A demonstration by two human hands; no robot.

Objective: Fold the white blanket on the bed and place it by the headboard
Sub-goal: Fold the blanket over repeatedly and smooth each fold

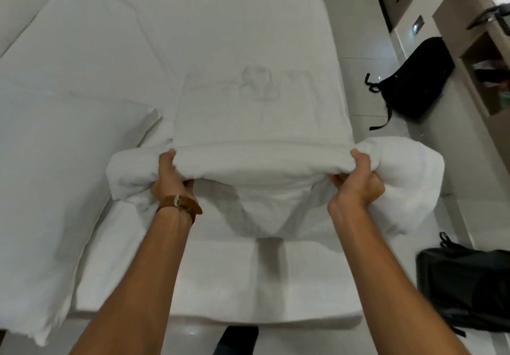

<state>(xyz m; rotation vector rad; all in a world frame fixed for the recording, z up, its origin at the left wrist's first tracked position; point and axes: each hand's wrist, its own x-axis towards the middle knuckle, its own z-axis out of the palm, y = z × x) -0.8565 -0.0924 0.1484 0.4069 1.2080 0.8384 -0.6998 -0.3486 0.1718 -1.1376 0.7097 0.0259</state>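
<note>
The white blanket (pixel 259 122) lies partly folded across the near right part of the bed (pixel 116 51). Its thick near edge is lifted off the mattress, and its two ends droop outside my hands. My left hand (pixel 169 178), with a brown strap on the wrist, grips the fold on the left. My right hand (pixel 356 180) grips it on the right. Under the lifted edge a flap of blanket hangs down onto the lower layer. The headboard is not in view.
A white pillow (pixel 16 4) sits at the far left corner of the bed. A black backpack (pixel 414 78) lies on the tiled floor to the right, a second black bag (pixel 466 285) near my right arm. Wooden shelving (pixel 474 37) lines the right wall.
</note>
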